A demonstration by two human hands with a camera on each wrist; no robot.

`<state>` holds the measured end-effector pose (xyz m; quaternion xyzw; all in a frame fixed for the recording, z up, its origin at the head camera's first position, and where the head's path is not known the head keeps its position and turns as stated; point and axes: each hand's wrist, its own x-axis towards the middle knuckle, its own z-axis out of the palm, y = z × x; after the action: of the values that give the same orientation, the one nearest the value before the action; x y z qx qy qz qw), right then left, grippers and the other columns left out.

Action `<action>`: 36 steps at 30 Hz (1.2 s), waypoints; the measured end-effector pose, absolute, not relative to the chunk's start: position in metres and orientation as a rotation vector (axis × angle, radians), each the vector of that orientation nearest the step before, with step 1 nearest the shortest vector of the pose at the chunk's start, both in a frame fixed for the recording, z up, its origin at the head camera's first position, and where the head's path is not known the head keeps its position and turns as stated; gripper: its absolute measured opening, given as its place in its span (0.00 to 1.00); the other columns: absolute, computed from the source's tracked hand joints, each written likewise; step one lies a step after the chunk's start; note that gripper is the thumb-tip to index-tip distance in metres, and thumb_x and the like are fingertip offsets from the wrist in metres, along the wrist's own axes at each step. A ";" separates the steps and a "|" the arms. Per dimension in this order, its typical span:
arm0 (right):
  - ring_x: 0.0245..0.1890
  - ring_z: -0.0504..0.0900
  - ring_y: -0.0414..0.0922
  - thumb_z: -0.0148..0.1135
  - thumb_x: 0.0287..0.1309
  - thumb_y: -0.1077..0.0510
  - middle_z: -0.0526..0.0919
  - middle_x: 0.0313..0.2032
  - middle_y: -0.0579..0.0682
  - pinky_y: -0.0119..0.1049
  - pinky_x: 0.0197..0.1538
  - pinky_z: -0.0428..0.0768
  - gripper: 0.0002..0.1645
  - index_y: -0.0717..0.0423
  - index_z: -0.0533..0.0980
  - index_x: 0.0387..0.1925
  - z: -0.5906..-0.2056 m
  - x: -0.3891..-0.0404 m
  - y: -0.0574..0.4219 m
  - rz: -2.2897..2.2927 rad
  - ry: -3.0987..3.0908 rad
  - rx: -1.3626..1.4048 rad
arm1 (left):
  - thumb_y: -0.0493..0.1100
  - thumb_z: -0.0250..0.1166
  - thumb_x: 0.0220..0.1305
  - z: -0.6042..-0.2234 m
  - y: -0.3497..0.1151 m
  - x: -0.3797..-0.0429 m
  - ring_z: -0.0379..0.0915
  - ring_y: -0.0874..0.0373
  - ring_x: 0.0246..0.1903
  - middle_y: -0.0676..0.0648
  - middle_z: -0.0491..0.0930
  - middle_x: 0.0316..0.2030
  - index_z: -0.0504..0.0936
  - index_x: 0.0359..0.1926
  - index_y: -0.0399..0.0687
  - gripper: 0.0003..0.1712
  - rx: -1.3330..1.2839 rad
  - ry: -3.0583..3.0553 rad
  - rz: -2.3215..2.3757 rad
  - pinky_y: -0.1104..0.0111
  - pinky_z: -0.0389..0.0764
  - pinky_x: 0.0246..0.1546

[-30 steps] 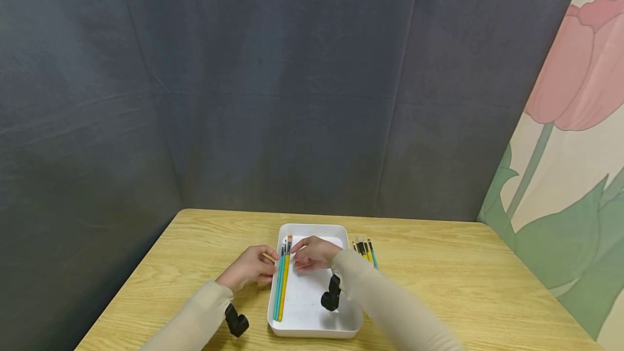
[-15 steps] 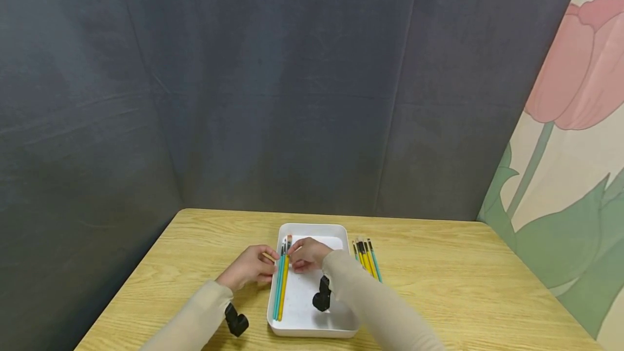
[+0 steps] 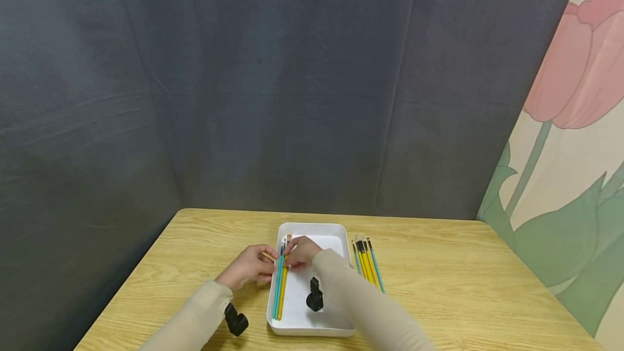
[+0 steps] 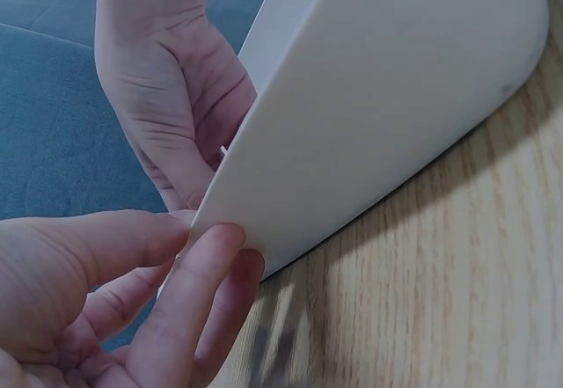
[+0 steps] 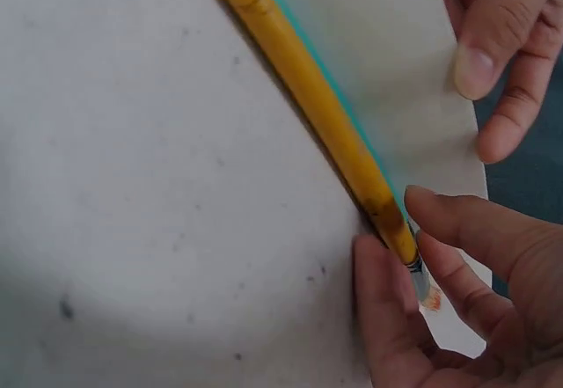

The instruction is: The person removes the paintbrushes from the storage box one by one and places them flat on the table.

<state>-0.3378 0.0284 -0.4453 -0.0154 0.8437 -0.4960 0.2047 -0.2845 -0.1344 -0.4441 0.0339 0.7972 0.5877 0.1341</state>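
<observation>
A white rectangular tray stands on the wooden table. Along its left side lie a yellow paintbrush and teal paintbrushes, bristles toward the far end. My left hand pinches the tray's left rim, thumb on the edge and fingers against the outer wall, as the left wrist view shows. Reaching into the tray, my right hand pinches the yellow paintbrush near its ferrule. In the right wrist view, thumb and fingers straddle the yellow handle, with a teal edge showing right alongside.
Several yellow and teal paintbrushes lie side by side on the table, just right of the tray. A dark curtain hangs behind the table. On the right is a panel with a painted tulip.
My right hand has moved left across the tray, from beside the yellow paintbrush onto its upper part. The left hand stays at the rim. More of the brushes on the right now show.
</observation>
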 end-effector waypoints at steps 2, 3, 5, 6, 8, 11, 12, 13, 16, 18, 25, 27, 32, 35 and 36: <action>0.19 0.72 0.39 0.69 0.46 0.74 0.74 0.21 0.48 0.31 0.27 0.82 0.14 0.65 0.77 0.37 -0.445 -0.338 0.026 -1.375 2.379 -0.050 | 0.28 0.63 0.59 -0.444 -0.135 -0.285 0.77 0.56 0.28 0.42 0.75 0.33 0.74 0.47 0.31 0.15 0.108 2.305 1.706 0.68 0.83 0.27; 0.18 0.72 0.39 0.70 0.45 0.74 0.74 0.21 0.48 0.31 0.26 0.82 0.14 0.65 0.77 0.36 -0.445 -0.337 0.025 -1.374 2.389 -0.054 | 0.28 0.63 0.59 -0.444 -0.136 -0.285 0.77 0.56 0.28 0.42 0.75 0.33 0.74 0.47 0.31 0.15 0.111 2.304 1.706 0.69 0.83 0.27; 0.18 0.72 0.39 0.70 0.44 0.74 0.74 0.22 0.49 0.32 0.25 0.82 0.15 0.66 0.77 0.36 -0.444 -0.336 0.023 -1.376 2.404 -0.065 | 0.28 0.63 0.59 -0.444 -0.137 -0.285 0.77 0.56 0.28 0.42 0.75 0.33 0.74 0.47 0.31 0.15 0.119 2.304 1.706 0.69 0.82 0.27; 0.18 0.72 0.39 0.70 0.43 0.75 0.74 0.22 0.49 0.32 0.25 0.82 0.15 0.67 0.77 0.35 -0.444 -0.335 0.022 -1.378 2.412 -0.073 | 0.28 0.63 0.59 -0.444 -0.137 -0.285 0.77 0.56 0.28 0.42 0.75 0.32 0.74 0.47 0.31 0.15 0.121 2.305 1.706 0.69 0.82 0.27; 0.17 0.73 0.39 0.70 0.42 0.75 0.74 0.21 0.49 0.32 0.25 0.82 0.15 0.68 0.76 0.35 -0.443 -0.333 0.020 -1.373 2.426 -0.091 | 0.27 0.63 0.58 -0.444 -0.138 -0.285 0.77 0.56 0.28 0.42 0.75 0.32 0.74 0.47 0.30 0.15 0.127 2.305 1.709 0.69 0.82 0.27; 0.16 0.74 0.39 0.70 0.41 0.76 0.74 0.20 0.48 0.33 0.24 0.82 0.15 0.68 0.76 0.33 -0.443 -0.332 0.017 -1.366 2.441 -0.110 | 0.27 0.63 0.58 -0.443 -0.139 -0.284 0.78 0.56 0.28 0.41 0.76 0.32 0.74 0.48 0.30 0.15 0.143 2.296 1.720 0.70 0.82 0.27; 0.16 0.74 0.39 0.70 0.40 0.77 0.74 0.20 0.48 0.33 0.24 0.82 0.15 0.68 0.76 0.32 -0.443 -0.332 0.017 -1.362 2.449 -0.113 | 0.27 0.63 0.58 -0.443 -0.139 -0.284 0.78 0.56 0.28 0.41 0.76 0.32 0.74 0.48 0.30 0.16 0.144 2.295 1.722 0.70 0.82 0.27; 0.16 0.74 0.39 0.70 0.40 0.77 0.75 0.19 0.48 0.33 0.24 0.82 0.14 0.68 0.75 0.31 -0.443 -0.332 0.016 -1.359 2.450 -0.115 | 0.27 0.63 0.58 -0.443 -0.139 -0.284 0.78 0.56 0.28 0.41 0.76 0.32 0.74 0.48 0.30 0.16 0.144 2.294 1.722 0.70 0.82 0.27; 0.16 0.75 0.40 0.69 0.40 0.78 0.75 0.19 0.48 0.33 0.24 0.83 0.14 0.68 0.76 0.31 -0.443 -0.333 0.015 -1.366 2.444 -0.103 | 0.27 0.63 0.58 -0.443 -0.139 -0.284 0.78 0.56 0.28 0.41 0.76 0.32 0.74 0.48 0.30 0.15 0.135 2.298 1.720 0.70 0.82 0.27; 0.16 0.76 0.40 0.68 0.40 0.78 0.75 0.19 0.49 0.34 0.25 0.83 0.14 0.68 0.76 0.32 -0.443 -0.333 0.015 -1.365 2.437 -0.093 | 0.27 0.63 0.58 -0.443 -0.139 -0.284 0.78 0.56 0.28 0.41 0.76 0.33 0.74 0.47 0.30 0.15 0.125 2.306 1.714 0.69 0.82 0.27; 0.19 0.76 0.40 0.66 0.45 0.77 0.76 0.20 0.49 0.36 0.30 0.85 0.13 0.68 0.77 0.35 -0.440 -0.334 0.019 -1.404 2.364 -0.056 | 0.27 0.63 0.58 -0.445 -0.139 -0.284 0.77 0.57 0.27 0.39 0.77 0.34 0.74 0.48 0.30 0.16 0.128 2.306 1.711 0.69 0.82 0.27; 0.19 0.76 0.40 0.65 0.46 0.77 0.75 0.19 0.50 0.36 0.30 0.85 0.13 0.67 0.77 0.36 -0.441 -0.335 0.022 -1.435 2.327 -0.052 | 0.28 0.63 0.58 -0.445 -0.139 -0.284 0.76 0.58 0.26 0.40 0.77 0.34 0.74 0.48 0.30 0.16 0.130 2.305 1.711 0.70 0.82 0.27; 0.20 0.78 0.41 0.65 0.47 0.76 0.78 0.23 0.52 0.36 0.31 0.85 0.15 0.66 0.76 0.40 -0.445 -0.338 0.036 -1.500 2.247 -0.060 | 0.28 0.64 0.58 -0.446 -0.137 -0.284 0.76 0.59 0.26 0.41 0.77 0.33 0.74 0.48 0.30 0.16 0.124 2.305 1.708 0.71 0.81 0.27; 0.23 0.79 0.41 0.66 0.50 0.74 0.80 0.28 0.53 0.36 0.34 0.85 0.16 0.66 0.76 0.43 -0.442 -0.339 0.049 -1.535 2.208 -0.052 | 0.28 0.64 0.57 -0.445 -0.136 -0.284 0.76 0.58 0.26 0.42 0.77 0.33 0.74 0.48 0.30 0.16 0.119 2.309 1.703 0.71 0.81 0.27; 0.23 0.79 0.41 0.66 0.50 0.74 0.80 0.29 0.53 0.36 0.34 0.85 0.17 0.66 0.76 0.43 -0.440 -0.339 0.054 -1.551 2.194 -0.046 | 0.28 0.64 0.57 -0.445 -0.135 -0.284 0.75 0.58 0.26 0.42 0.76 0.33 0.74 0.47 0.30 0.16 0.112 2.313 1.700 0.71 0.81 0.27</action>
<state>-0.3393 0.0542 -0.4405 -0.0167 0.7955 -0.5623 0.2251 -0.2837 -0.1354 -0.4453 0.0388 0.7980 0.5864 0.1339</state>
